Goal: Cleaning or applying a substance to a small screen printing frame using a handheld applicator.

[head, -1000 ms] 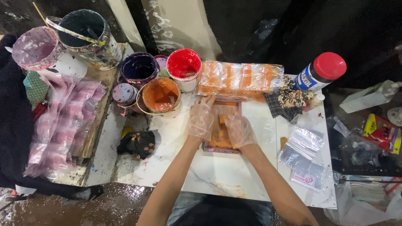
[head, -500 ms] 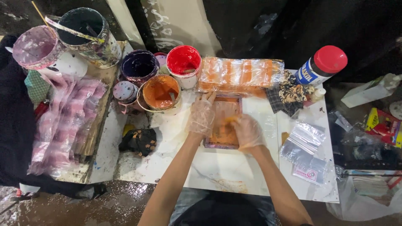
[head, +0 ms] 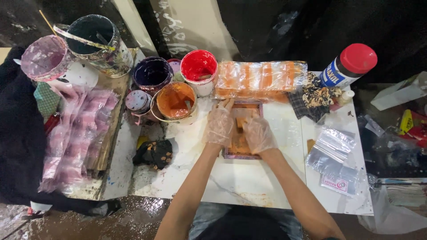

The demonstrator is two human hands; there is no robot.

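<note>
Both my hands wear thin clear plastic gloves and work over a small rectangular frame (head: 240, 154) smeared with orange paint, lying on the white tabletop (head: 231, 180). My left hand (head: 218, 125) presses on the frame's left edge with its fingers bent. My right hand (head: 259, 134) lies over the frame's right part and grips a small orange-stained scraper block (head: 241, 121) between the two hands. A clear bag of orange-printed pieces (head: 260, 79) sits just beyond the frame.
Open paint tubs stand at the back left: orange (head: 174, 101), red (head: 199, 67), dark purple (head: 152, 74), a dark bucket (head: 95, 42) and a pink one (head: 44, 58). A red-capped bottle (head: 349, 66), patterned cloths (head: 316, 97), clear bags (head: 333, 151), pink-stained plastic (head: 78, 133) and a dark rag (head: 155, 153) surround the work.
My right hand slid a little toward me with the scraper, then back up over the frame. My left hand stayed on the frame's left edge.
</note>
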